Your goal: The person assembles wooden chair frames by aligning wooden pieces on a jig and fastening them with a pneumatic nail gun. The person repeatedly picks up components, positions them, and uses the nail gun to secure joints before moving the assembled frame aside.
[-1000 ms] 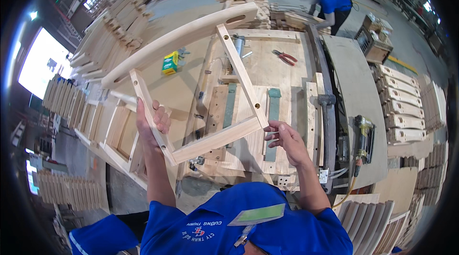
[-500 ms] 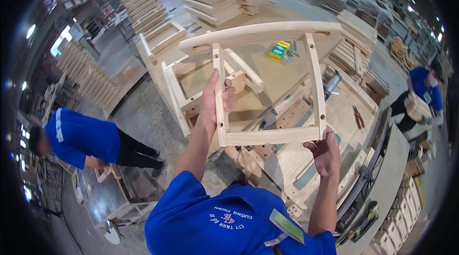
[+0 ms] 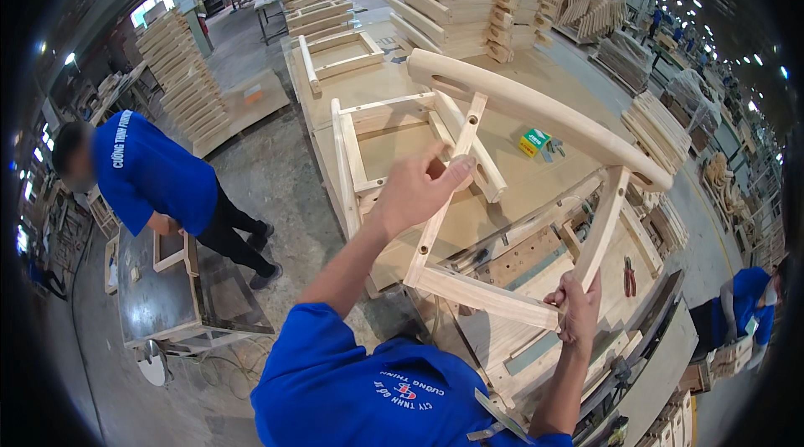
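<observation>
I hold up a pale wooden frame (image 3: 536,108) with a long curved top rail, two side posts with dark holes and a lower rail. My left hand (image 3: 419,196) is at its left post, thumb across the front of the wood; the other fingers are partly hidden. At the lower right corner, my right hand (image 3: 578,309) wraps round the right post. The frame is tilted, its right end lower. Behind it, another wooden frame (image 3: 342,170) rests on the board-covered table (image 3: 402,258).
A wooden jig (image 3: 511,267), red-handled pliers (image 3: 630,278) and a green-yellow box (image 3: 533,143) lie on the worktop. Wooden stacks (image 3: 427,7) stand at the back. One person (image 3: 159,170) works at a metal-topped table on the left; another (image 3: 745,304) carries wood at right.
The frame has tilted, its right side dropping. My left hand has turned so its back and thumb show on the post; my right hand has closed round the lower right corner. The view has shifted.
</observation>
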`<move>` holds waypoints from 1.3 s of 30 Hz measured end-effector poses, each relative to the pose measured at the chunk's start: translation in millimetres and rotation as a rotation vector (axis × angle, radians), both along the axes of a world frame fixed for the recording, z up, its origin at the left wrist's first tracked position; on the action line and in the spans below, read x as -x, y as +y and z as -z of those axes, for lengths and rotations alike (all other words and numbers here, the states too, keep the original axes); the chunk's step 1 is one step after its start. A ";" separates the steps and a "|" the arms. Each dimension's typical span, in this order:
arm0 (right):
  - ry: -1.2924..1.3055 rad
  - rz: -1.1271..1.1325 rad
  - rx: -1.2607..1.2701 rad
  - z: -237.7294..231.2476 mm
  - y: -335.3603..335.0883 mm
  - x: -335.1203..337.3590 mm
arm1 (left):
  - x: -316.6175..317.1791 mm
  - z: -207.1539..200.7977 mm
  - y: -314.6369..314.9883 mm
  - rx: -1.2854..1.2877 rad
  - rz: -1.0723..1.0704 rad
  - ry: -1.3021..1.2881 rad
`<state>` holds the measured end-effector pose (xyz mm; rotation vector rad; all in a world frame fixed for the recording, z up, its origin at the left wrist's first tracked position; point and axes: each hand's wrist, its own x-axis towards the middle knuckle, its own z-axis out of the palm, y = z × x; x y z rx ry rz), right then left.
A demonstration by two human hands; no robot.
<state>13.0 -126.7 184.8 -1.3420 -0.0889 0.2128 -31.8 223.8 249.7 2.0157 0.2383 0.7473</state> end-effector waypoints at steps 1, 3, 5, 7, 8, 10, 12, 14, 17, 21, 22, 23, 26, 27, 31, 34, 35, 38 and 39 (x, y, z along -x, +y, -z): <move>-0.021 0.009 0.024 -6.1 -3.1 -0.3 | 4.8 -9.5 -1.1 -0.475 -0.305 -0.185; -0.100 -0.006 0.064 -22.2 -6.8 0.5 | 18.2 -57.3 14.3 -0.926 -0.425 -0.334; -0.151 -0.035 0.074 -43.7 2.8 0.4 | 23.2 -100.4 27.8 -1.185 -0.364 -0.517; -0.225 -0.103 0.111 -56.3 11.2 -1.8 | 16.9 -131.3 40.9 -1.244 -0.218 -0.405; -0.262 -0.141 0.125 -61.5 15.1 -3.6 | 14.0 -142.5 47.9 -1.276 -0.147 -0.348; -0.310 -0.225 0.161 -70.7 22.5 -7.9 | 12.9 -149.2 62.3 -1.027 0.046 0.002; -0.403 -0.275 0.209 -76.4 28.8 -16.1 | 13.7 -148.3 74.7 -0.843 0.181 0.192; -0.512 -0.231 0.213 -83.2 33.5 -27.0 | 22.3 -133.2 95.8 -0.805 0.166 0.061; -0.602 -0.097 0.188 -80.2 27.5 -39.5 | 43.6 -93.6 135.4 -0.468 0.014 0.084; -0.367 -0.147 0.311 -40.7 -28.4 -50.1 | 69.1 -49.2 177.0 -0.128 -0.203 0.237; -0.320 -0.155 0.344 -22.5 -39.4 -51.8 | 76.2 -33.5 190.1 -0.054 -0.240 0.220; -0.269 -0.156 0.386 -9.5 -48.2 -50.2 | 76.5 -19.0 196.5 0.026 -0.266 0.205; -0.127 -0.136 0.385 10.6 -67.3 -38.9 | 63.8 22.2 187.4 0.369 -0.306 0.199; -0.101 -0.125 0.354 15.1 -68.5 -36.6 | 64.4 32.0 189.3 0.440 -0.334 0.183; -0.060 -0.111 0.269 30.2 -72.4 -30.2 | 61.5 63.2 195.5 0.549 -0.322 0.151; -0.043 -0.066 0.279 35.2 -81.6 -25.0 | 47.2 76.7 192.0 0.537 -0.362 0.194; -0.033 -0.045 0.295 36.1 -86.5 -22.3 | 40.9 80.8 189.5 0.562 -0.362 0.203; -0.009 0.006 0.303 39.4 -97.5 -14.1 | 28.2 91.6 187.7 0.598 -0.366 0.217; -0.002 0.012 0.287 42.3 -98.7 -12.1 | 29.8 92.9 192.1 0.577 -0.378 0.210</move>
